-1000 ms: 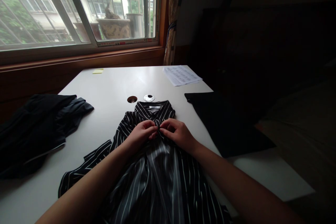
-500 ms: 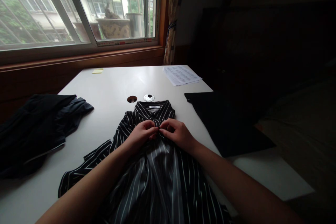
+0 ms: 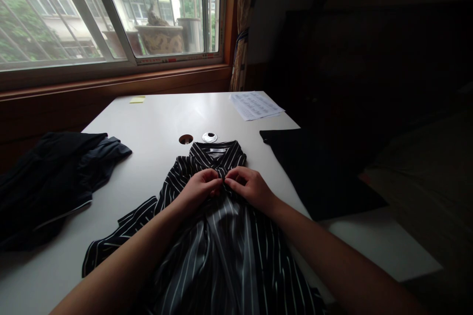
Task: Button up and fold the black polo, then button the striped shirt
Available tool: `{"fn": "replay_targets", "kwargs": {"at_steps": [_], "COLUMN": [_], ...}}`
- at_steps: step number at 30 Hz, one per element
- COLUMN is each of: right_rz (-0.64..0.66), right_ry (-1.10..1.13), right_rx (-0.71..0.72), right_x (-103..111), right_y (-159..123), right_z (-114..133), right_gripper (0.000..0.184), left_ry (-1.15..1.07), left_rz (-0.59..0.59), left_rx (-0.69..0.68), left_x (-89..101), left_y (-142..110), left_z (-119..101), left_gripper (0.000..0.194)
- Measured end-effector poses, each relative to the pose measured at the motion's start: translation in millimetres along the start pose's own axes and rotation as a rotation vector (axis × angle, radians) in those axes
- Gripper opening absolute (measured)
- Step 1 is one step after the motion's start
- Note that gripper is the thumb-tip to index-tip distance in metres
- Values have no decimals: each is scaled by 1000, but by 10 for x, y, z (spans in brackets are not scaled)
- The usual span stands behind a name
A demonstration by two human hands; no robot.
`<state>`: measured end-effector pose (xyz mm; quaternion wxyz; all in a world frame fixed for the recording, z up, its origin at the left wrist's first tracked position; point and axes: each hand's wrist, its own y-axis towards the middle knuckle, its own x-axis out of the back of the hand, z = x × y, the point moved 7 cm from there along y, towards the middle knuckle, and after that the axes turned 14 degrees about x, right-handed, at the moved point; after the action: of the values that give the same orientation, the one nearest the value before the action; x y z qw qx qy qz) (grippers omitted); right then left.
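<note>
A black shirt with white stripes (image 3: 221,256) lies on the white table (image 3: 158,113), its collar pointing away from me. Below the collar, my left hand (image 3: 203,184) pinches the shirt's front edge. My right hand (image 3: 249,187) grips the cloth opposite, thumb and forefinger pressed together. The fingertips of both hands nearly meet at the shirt's front. Whatever small part of the placket sits between them is hidden by the fingers. Further down, the front hangs apart and shows the greyish inner side.
Dark crumpled clothing (image 3: 48,182) lies at the left, and a dark folded garment (image 3: 318,172) at the right edge. Printed sheets (image 3: 256,106) and a yellow sticky note (image 3: 137,100) are at the back. A cable hole (image 3: 185,139) and a round grommet (image 3: 210,137) sit beyond the collar.
Both hands stay at the same spot on the shirt front; only their fingertips shift very slightly. The shirt and the other things keep their places.
</note>
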<state>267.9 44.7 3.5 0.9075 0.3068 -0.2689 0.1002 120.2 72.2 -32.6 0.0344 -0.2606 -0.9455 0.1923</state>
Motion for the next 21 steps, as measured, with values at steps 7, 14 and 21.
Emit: {"fn": "replay_targets", "kwargs": {"at_steps": [7,14,21], "right_rz": [-1,-4,0], "right_ry": [16,13,15], "right_rx": [-11,-24,-44], "right_x": [-12,1,8], "right_y": [-1,2,5], "right_z": [-11,-4,-15], "right_gripper": [11,9,10], "left_ry": [52,71,65], "left_rz": [-44,-43,-50], "left_rx": [-15,-19,-8], "left_x": [10,4,-1], "left_y": [-8,-7,-28], "left_z": [9,3,-17], "left_gripper": [18,18,18]}}
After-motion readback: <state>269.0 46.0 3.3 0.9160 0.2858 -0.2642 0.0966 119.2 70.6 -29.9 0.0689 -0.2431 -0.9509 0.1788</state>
